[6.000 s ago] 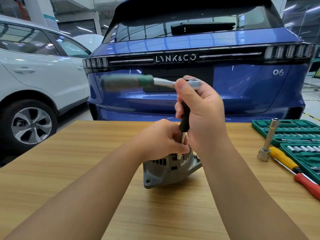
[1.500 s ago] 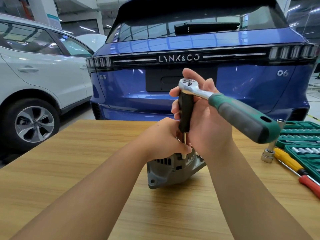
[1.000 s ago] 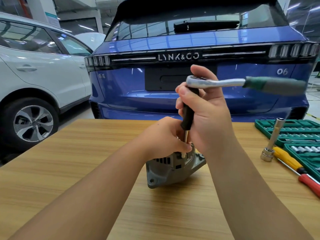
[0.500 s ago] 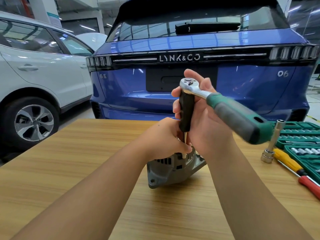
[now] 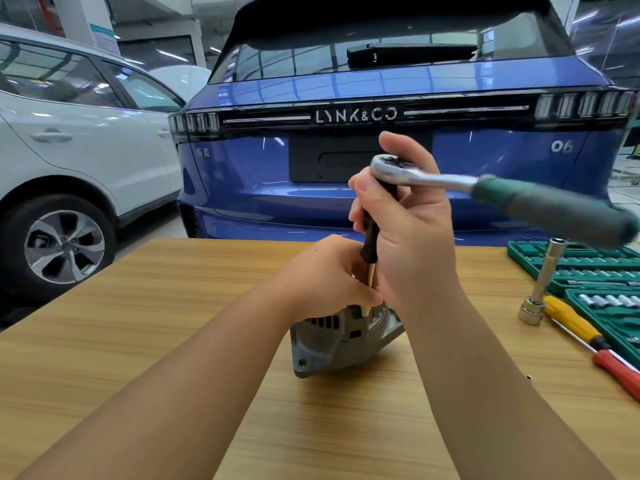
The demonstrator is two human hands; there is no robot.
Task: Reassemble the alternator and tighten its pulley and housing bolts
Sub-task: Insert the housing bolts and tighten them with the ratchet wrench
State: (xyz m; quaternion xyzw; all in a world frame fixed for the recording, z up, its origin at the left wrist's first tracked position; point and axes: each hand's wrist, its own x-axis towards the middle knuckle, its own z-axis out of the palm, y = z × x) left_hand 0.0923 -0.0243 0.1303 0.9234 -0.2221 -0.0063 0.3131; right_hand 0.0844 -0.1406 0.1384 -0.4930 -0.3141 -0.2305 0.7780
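Alternator point(image 5: 341, 344): centre of frame, looks heavy, rigid; hold at housing.
Left hand point(image 5: 329, 275): grips alternator top.
Right hand point(image 5: 412, 230): closed around ratchet point(image 5: 391, 166) extension.

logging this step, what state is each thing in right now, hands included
alternator: standing on the table, tilted, gripped at the top
left hand: gripping the alternator's top
right hand: curled round the black extension under the ratchet head
ratchet: on the upright extension, handle pointing right, motion-blurred
socket set case: open
long socket: leaning on the case
screwdrivers: lying unused on the table
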